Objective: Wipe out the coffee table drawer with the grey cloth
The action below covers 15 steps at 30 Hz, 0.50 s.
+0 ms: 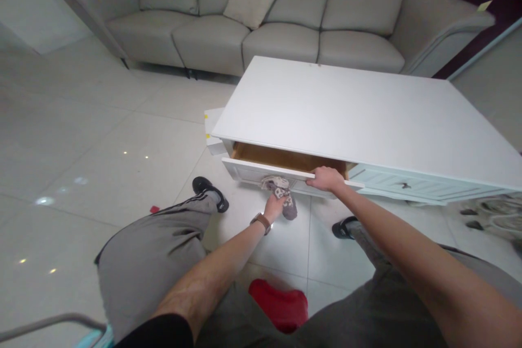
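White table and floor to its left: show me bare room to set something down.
The tabletop is bare from the sofa side to the open drawer. Floor tiles between sofa, white box and left shoe are bare too. Crowded: the drawer front, where the left hand holds a patterned cloth and the right hand is on the upper edge.

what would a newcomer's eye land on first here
Probably the big white table filling the centre and right, with its left-side drawer pulled open. At that drawer, the right hand grips the top of the front panel, while the left hand holds a patterned cloth by its face. A bright red object also stands out at the bottom centre.
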{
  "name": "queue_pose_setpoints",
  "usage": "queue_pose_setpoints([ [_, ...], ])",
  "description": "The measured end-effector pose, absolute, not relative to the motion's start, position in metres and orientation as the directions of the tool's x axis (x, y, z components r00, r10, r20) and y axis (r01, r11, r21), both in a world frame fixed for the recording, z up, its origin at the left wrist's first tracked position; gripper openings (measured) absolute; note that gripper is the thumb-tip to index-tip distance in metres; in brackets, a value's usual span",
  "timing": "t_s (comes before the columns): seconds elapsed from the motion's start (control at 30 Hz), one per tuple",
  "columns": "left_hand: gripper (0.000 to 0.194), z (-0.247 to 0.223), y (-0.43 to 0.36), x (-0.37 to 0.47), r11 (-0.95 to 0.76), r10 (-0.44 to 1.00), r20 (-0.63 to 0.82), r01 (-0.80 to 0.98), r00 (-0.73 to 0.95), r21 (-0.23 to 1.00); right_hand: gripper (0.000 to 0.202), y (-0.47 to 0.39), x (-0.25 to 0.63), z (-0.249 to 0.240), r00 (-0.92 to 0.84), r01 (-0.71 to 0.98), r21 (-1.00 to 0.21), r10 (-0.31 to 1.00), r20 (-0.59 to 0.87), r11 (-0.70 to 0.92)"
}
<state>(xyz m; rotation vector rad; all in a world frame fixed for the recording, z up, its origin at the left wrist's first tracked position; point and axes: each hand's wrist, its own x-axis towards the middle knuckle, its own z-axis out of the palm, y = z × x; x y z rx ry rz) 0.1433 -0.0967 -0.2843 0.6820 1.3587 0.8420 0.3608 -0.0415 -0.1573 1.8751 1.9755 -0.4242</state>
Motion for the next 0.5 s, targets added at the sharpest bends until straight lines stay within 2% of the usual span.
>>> queue_pose_setpoints([
  [0.17, 0.019, -0.288, -0.092, 0.146, 0.619, 0.776, -0.629, -0.232, 0.037, 0.750, 0.055, -0.041, 0.362, -0.161, -0.036, 0.997, 0.038, 0.886, -0.462, 0.060],
  [0.3, 0.022, -0.291, -0.082, 0.144, 0.687, 0.682, -0.731, -0.346, 0.007, 0.639, 0.057, -0.041, 0.363, -0.163, -0.031, 0.997, 0.045, 0.887, -0.461, 0.058],
  [0.4, 0.026, -0.293, -0.069, 0.129, 0.706, 0.599, -0.797, -0.423, -0.073, 0.569, 0.057, -0.041, 0.363, -0.164, -0.027, 0.997, 0.046, 0.887, -0.462, 0.054],
  [0.5, 0.028, -0.293, -0.050, 0.099, 0.680, 0.524, -0.824, -0.477, -0.214, 0.557, 0.055, -0.041, 0.362, -0.163, -0.032, 0.998, 0.038, 0.888, -0.459, 0.056],
])
